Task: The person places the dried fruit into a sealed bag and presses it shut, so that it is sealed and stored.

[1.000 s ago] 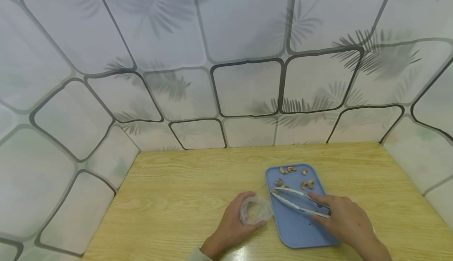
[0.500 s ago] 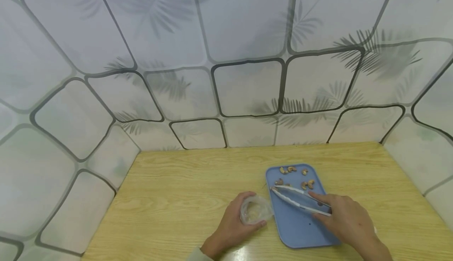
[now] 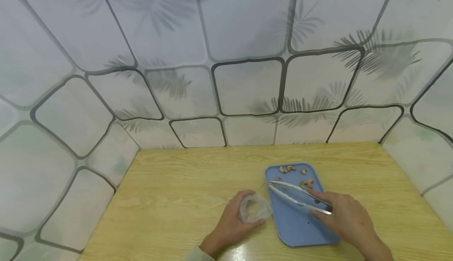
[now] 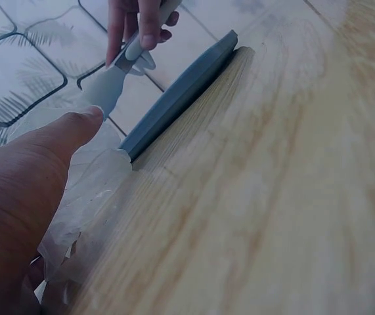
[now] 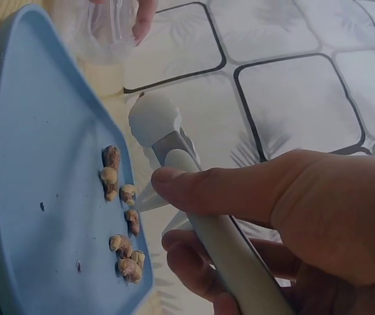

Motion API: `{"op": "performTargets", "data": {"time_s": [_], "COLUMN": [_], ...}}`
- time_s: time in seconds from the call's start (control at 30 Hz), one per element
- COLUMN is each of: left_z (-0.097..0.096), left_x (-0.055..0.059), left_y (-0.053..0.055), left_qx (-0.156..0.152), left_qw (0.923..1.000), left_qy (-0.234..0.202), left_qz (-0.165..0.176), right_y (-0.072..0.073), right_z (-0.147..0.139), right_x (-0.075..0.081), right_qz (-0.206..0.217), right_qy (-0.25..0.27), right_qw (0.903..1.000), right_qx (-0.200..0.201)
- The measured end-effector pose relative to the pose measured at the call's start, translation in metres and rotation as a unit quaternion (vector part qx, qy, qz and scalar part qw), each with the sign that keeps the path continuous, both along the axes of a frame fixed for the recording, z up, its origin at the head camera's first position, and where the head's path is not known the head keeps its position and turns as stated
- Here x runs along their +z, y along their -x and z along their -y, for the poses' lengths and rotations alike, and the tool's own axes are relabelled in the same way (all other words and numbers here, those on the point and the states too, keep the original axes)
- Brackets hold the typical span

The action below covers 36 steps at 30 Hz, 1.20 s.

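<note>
My left hand [image 3: 235, 217] curls round a clear plastic bag [image 3: 255, 210], mouth up, beside the tray's left edge; some pale stuff lies inside. In the left wrist view the crinkled bag [image 4: 82, 190] shows beneath the thumb. My right hand [image 3: 348, 214] grips white-and-metal tongs [image 3: 301, 204], whose tips reach the left rim of the blue tray [image 3: 297, 233]. A small brown piece [image 5: 141, 96] shows at the tong tips in the right wrist view, seemingly a cashew. Several brown-skinned cashews [image 3: 291, 168] lie at the tray's far end.
The tray rests on a wood-grain table [image 3: 184, 198]. Patterned wall panels [image 3: 247, 88] rise behind and at both sides. Small dark crumbs [image 5: 42, 206] dot the tray.
The tong tips have shifted left and away from me, from inside the tray to its left rim. My left hand and the bag stay almost where they were.
</note>
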<state>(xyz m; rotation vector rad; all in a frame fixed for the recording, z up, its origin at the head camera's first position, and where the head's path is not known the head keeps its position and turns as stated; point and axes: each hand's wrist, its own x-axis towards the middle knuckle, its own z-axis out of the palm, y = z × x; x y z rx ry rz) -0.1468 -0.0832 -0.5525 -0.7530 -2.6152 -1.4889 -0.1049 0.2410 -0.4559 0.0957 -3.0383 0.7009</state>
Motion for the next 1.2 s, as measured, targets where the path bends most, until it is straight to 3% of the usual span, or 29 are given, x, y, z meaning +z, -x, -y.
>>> {"op": "performTargets", "data": {"time_s": [0.57,1.2], "left_z": [0.000,0.001], "left_x": [0.002,0.002], "left_y": [0.000,0.000], "left_qx": [-0.009,-0.014], "left_qw": [0.9999,0.9999], "left_qy": [-0.003,-0.005], "left_qz": [0.009,0.007], "right_y": [-0.010,-0.016], "right_z": [0.009,0.016], "right_x": [0.012,0.020], "right_qz": [-0.054,-0.024], "right_qy": [0.009,-0.008], "right_qw": [0.9984,0.9993], "right_qx": [0.015,0.029]}}
